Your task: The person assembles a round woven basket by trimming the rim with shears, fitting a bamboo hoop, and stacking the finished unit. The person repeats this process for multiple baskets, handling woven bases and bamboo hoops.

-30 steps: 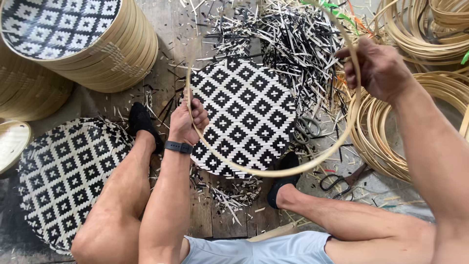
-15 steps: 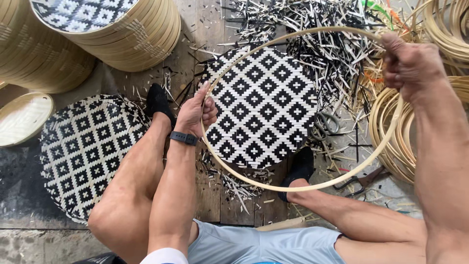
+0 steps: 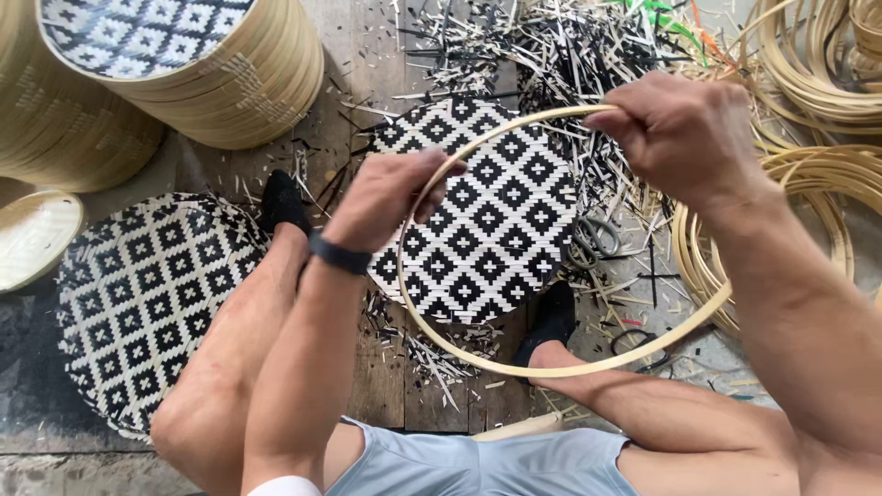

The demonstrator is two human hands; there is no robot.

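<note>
Pulled my right hand (image 3: 684,138) in toward the middle, so the thin pale bamboo hoop (image 3: 588,364) now sits smaller and tighter over the round black-and-white woven mat (image 3: 491,216). My left hand (image 3: 390,197) came up off the mat's edge, higher on the hoop's left side, closer to the right hand.

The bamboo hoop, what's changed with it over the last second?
The bamboo hoop went from an open curved strip to a closed ring, lifted nearer the camera. The right hand came in from the far right to pinch its top; the left hand rose off the woven black-and-white disc to grip the left side. The disc stayed put.
</note>
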